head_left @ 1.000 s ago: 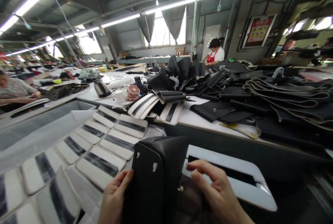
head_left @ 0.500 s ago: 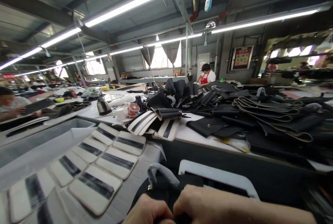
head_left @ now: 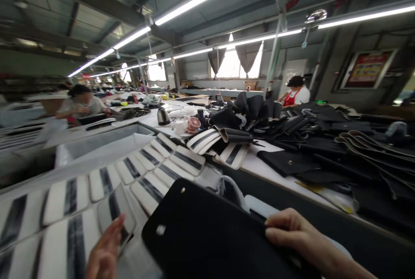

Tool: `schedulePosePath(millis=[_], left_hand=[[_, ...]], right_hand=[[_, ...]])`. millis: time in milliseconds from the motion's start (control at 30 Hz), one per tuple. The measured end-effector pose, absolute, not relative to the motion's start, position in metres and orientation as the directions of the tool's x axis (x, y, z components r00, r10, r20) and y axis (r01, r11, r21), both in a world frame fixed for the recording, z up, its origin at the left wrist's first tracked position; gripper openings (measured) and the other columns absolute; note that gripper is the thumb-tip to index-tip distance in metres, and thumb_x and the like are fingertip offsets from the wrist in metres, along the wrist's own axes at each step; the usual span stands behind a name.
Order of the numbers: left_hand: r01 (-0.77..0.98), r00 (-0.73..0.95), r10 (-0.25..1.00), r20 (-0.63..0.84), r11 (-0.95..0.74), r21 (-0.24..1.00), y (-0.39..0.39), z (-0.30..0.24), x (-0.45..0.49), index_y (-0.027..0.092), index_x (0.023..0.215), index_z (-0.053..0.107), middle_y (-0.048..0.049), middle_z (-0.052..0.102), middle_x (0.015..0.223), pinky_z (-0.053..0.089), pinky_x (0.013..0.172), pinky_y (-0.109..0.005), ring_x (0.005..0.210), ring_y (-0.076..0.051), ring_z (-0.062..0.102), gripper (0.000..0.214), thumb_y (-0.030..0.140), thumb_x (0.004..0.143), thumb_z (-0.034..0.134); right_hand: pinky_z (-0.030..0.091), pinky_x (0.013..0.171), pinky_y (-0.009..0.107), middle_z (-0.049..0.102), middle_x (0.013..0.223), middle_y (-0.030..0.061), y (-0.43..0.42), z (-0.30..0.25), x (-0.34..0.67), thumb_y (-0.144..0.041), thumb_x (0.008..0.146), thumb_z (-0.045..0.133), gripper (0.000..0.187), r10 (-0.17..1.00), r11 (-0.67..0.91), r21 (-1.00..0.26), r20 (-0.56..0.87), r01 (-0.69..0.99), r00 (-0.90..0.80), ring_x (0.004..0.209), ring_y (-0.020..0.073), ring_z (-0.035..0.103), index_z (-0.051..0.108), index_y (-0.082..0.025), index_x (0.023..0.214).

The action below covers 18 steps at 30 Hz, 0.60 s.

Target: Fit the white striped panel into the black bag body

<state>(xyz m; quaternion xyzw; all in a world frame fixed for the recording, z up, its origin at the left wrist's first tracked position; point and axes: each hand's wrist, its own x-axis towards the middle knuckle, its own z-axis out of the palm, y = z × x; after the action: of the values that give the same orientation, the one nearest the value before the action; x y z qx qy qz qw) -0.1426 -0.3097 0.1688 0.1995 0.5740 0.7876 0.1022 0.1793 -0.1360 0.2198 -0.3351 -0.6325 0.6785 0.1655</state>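
My right hand [head_left: 288,233] pinches the right edge of a smooth black bag panel [head_left: 210,231] with rounded corners. Two small metal fittings shine near the panel's left end. Behind its upper edge rises a bag handle [head_left: 235,188] wrapped in pale film. My left hand [head_left: 106,251] is at the lower left, its fingers stretched out and apart from the black panel. Those fingers overlap a tilted pale panel with a dark stripe [head_left: 113,203]; whether they touch it I cannot tell.
Rows of pale striped panels [head_left: 76,194] cover the table at left, beside a lined trough [head_left: 106,145]. Black bag pieces [head_left: 292,132] are heaped on the right-hand table. A kettle [head_left: 163,116] and a pink fan [head_left: 193,125] stand beyond. Two co-workers sit farther off.
The view has swung left. My hands, close together half a second ago, are now apart. The black panel has come up into view in my right hand, and my left hand has opened.
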Motion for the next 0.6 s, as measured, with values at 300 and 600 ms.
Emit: schedulePosePath(millis=[300,600], left_hand=[[-0.341,-0.655,0.754,0.048,-0.352,0.872,-0.241,0.183,-0.096,0.032,0.145,0.039,-0.0061,0.053,0.144,0.044,0.108,-0.041,0.131,-0.027,0.050,0.067,0.057,0.086,0.060],[-0.354,-0.707,0.701,-0.092,-0.239,0.904,-0.247,0.175,-0.079,0.041,0.143,0.042,0.0016,0.051,0.146,0.039,0.113,-0.040,0.137,-0.025,0.043,0.068,0.051,0.081,0.070]], right_hand=[[0.042,0.060,0.025,0.058,0.071,0.0006,-0.160,0.183,0.119,-0.049,0.089,0.056,0.034,0.690,0.351,-0.922,0.136,0.164,-0.711,0.067,0.0146,0.052,0.059,-0.017,0.077],[0.044,0.059,0.028,0.063,0.091,0.0025,-0.157,0.203,0.074,-0.047,0.092,0.054,0.038,0.798,0.565,-0.774,0.424,0.287,-0.428,0.072,0.0181,0.061,0.047,-0.023,0.120]])
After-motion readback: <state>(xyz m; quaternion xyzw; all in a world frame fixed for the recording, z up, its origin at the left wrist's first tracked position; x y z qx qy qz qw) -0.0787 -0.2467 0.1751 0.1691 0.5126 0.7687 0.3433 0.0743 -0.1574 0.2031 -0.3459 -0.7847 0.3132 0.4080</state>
